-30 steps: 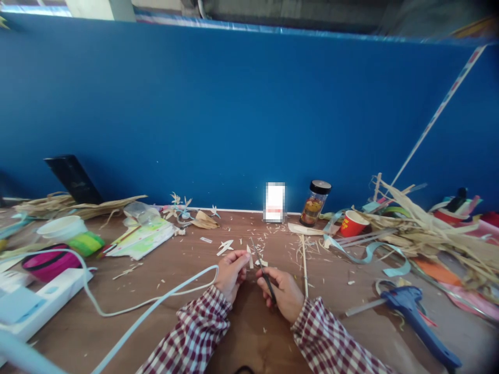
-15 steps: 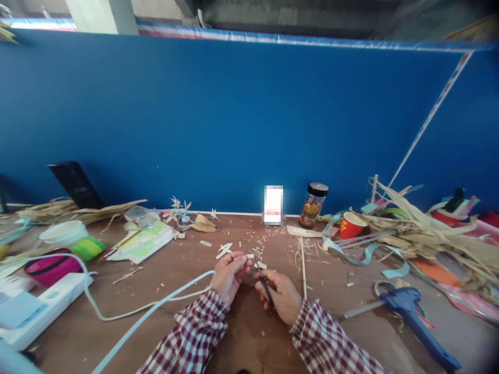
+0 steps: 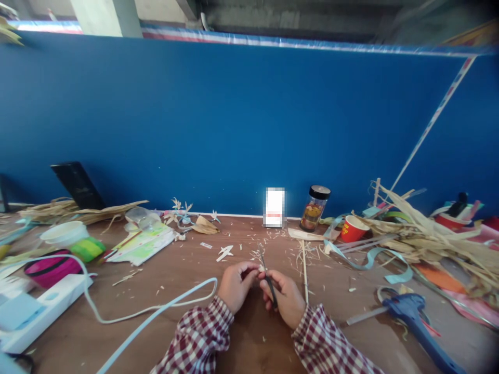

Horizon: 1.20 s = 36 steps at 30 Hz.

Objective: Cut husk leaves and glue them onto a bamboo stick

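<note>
My left hand (image 3: 237,284) is closed, thumb and forefinger pinching a small pale strip of husk (image 3: 261,268). Only the tip of the strip shows past the fingers. My right hand (image 3: 287,297) is wrapped round a pair of dark scissors (image 3: 270,283), blades pointing up and away from me. The fingertips of both hands meet at the strip, close beside the blades. Just beyond my left hand, pale cut husk pieces (image 3: 225,253) lie on the brown table (image 3: 249,343). Thin shavings are scattered past the scissors, and a thin stick (image 3: 304,270) lies to the right.
On the right are a blue glue gun (image 3: 409,306), a red paper cup (image 3: 354,228), a lidded jar (image 3: 314,209) and piled dry husks (image 3: 409,226). A white cable (image 3: 156,310) and power strip (image 3: 47,311) occupy the left. A blue partition (image 3: 234,119) stands behind.
My left hand has moved right, turning so its fingertips now meet those of my right hand. The pale strip is more hidden, and the scissors point more upright.
</note>
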Tool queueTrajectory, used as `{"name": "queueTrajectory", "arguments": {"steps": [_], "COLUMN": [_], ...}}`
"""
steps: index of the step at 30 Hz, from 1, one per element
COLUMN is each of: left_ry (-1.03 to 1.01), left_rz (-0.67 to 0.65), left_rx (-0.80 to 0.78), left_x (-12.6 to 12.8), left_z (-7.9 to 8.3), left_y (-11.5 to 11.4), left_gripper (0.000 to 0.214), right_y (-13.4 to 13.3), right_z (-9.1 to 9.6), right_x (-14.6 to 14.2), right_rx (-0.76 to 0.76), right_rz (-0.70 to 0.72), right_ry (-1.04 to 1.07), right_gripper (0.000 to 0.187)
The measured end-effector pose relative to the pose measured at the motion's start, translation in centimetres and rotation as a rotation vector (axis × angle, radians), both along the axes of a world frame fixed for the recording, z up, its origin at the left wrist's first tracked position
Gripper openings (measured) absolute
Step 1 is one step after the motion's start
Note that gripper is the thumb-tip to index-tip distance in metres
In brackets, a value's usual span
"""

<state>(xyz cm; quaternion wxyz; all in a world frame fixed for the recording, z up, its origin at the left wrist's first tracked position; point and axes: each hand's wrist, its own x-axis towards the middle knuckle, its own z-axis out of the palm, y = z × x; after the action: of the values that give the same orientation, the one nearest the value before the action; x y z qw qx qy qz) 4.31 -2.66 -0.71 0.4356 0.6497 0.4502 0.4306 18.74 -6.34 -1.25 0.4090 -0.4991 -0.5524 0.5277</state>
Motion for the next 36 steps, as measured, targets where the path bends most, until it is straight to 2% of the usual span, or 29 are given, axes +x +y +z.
{"name": "queueTrajectory", "arguments": {"steps": [5,8,11,14,20,27,36], "left_ry": [0.131,0.113,-0.139,-0.380,-0.598,-0.697,-0.701], "left_rz": [0.082,0.134,0.183,0.205,0.232,0.211,0.205], "left_rx": [0.107,0.132,-0.025,-0.227,-0.424,-0.544,-0.574], "left_x": [0.0,-0.1,-0.2,-0.1,-0.1,-0.1,0.0], "left_z": [0.0,0.2,0.3,0.2,0.5,0.9,1.1], "left_y": [-0.3,-0.3,0.0,0.4,0.7,0.6,0.4], "left_gripper": [0.015,0.011,0.007,0.016,0.028,0.020,0.017], "right_y": [0.0,0.0,0.0,-0.1,-0.2,-0.3,-0.5], "right_z": [0.4,0.6,0.5,0.4,-0.6,-0.7,-0.2], "right_x": [-0.2,-0.2,-0.2,-0.2,-0.4,-0.4,-0.4], "right_rx": [-0.036,-0.036,-0.022,-0.003,0.053,0.092,0.107], "right_rz": [-0.029,-0.041,-0.041,-0.023,0.058,0.098,0.104], "right_ry": [0.015,0.012,0.011,-0.003,0.004,-0.068,-0.110], "right_gripper": [0.033,0.033,0.033,0.031,0.029,0.030,0.028]}}
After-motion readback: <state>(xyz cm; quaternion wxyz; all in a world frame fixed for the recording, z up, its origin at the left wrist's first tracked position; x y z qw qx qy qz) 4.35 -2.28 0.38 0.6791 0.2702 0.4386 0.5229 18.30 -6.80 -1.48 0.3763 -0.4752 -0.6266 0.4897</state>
